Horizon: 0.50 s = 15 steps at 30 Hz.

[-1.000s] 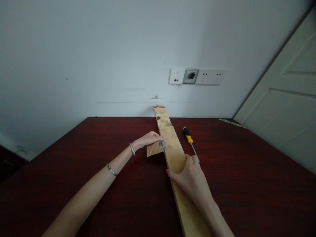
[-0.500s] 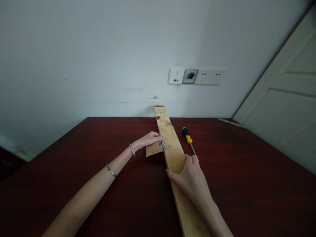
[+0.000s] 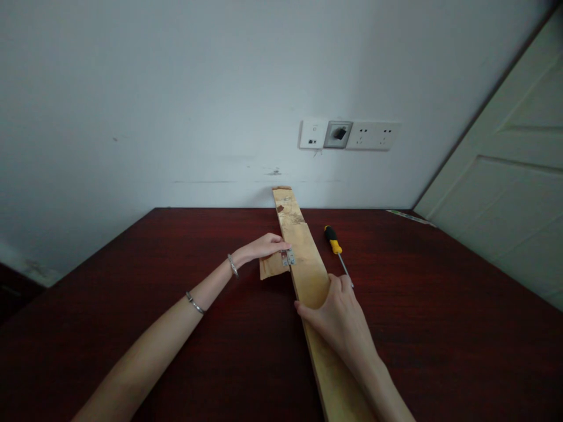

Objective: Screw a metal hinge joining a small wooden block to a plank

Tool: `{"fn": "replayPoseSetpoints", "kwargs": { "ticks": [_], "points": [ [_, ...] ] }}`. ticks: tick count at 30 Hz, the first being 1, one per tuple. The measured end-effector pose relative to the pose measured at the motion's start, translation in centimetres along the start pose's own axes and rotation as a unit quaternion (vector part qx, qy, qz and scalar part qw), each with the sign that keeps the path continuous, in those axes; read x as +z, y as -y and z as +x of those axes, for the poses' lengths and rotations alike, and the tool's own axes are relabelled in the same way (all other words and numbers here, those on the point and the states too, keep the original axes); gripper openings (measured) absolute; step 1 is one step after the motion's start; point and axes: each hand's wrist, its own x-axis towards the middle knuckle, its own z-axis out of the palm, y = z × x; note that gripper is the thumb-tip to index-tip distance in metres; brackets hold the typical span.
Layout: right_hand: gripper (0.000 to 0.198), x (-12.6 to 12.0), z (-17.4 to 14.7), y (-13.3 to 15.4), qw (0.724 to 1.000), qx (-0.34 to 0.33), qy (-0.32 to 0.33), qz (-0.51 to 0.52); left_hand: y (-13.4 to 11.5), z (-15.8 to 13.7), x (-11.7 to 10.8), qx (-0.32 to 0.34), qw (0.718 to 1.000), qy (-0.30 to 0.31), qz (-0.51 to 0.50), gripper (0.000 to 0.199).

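Note:
A long pale wooden board runs from the near edge of the view to the wall, its far end stained. My right hand is closed across it, thumb on the left edge and fingers on the right. A metal hinge joins the board's left edge to a small wooden piece. My left hand is closed on that small piece, its fingertips beside the hinge; part of the piece is hidden under the hand. Just right of the board lies a yellow-and-black screwdriver, its tip near my right fingers.
The dark red tabletop meets a white wall at the back. Outlets with a black plug are on the wall. A white panelled door stands at the right.
The view has shifted very slightly. Both hands keep their hold, and the board, hinge and screwdriver stay in place.

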Motion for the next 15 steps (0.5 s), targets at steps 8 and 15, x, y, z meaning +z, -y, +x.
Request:
{"fn": "replayPoseSetpoints", "kwargs": {
  "ticks": [8,15],
  "points": [
    [0.052,0.1,-0.1,0.0,1.0,0.001,-0.014,0.001,-0.4,-0.3,0.2,0.002,1.0,-0.007,-0.028,0.04],
    [0.052,0.1,-0.1,-0.1,1.0,-0.003,-0.017,-0.006,-1.5,-1.1,0.4,-0.03,0.996,-0.034,-0.073,0.035]
  ]
}}
